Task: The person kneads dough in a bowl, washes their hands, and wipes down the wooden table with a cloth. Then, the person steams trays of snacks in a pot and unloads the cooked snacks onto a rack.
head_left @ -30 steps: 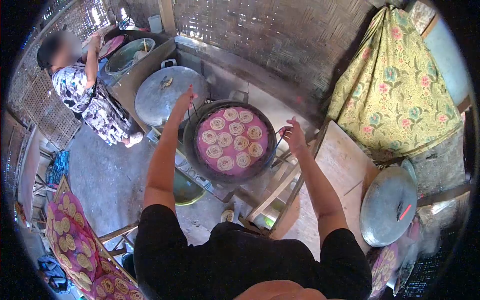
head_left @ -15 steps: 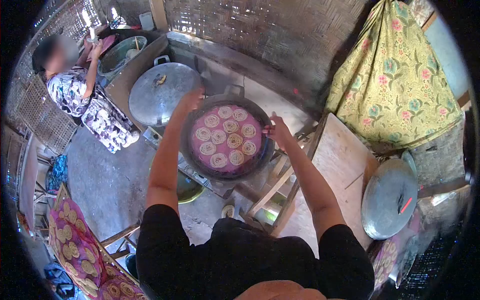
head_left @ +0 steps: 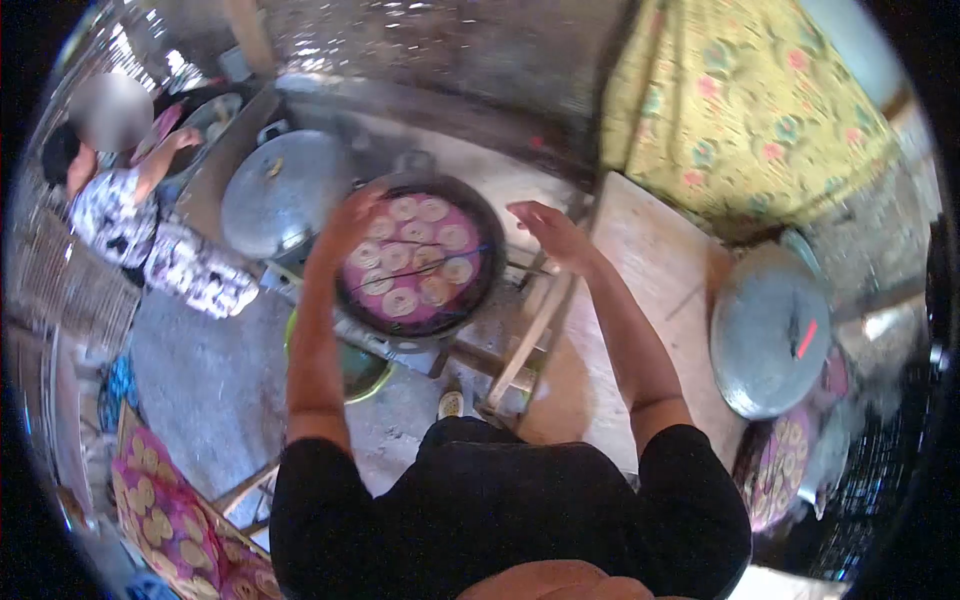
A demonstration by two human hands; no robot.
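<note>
A wide dark pan holds a pink sheet with several pale noodle coils on it. Thin dark handles lie across the coils. My left hand is over the pan's upper left edge, smeared by motion, so its fingers cannot be made out. To the right of the pan, my right hand is in the air with its fingers stretched out and nothing in it.
A round metal lid sits left of the pan. Another large lid rests beyond the wooden board at right. A co-worker in patterned clothes stands at the upper left. Yellow floral cloth hangs at upper right.
The view has swung right. Both hands were at the pan's sides; my right hand has come away from its edge. The thin handles, earlier upright at the sides, now lie across the coils.
</note>
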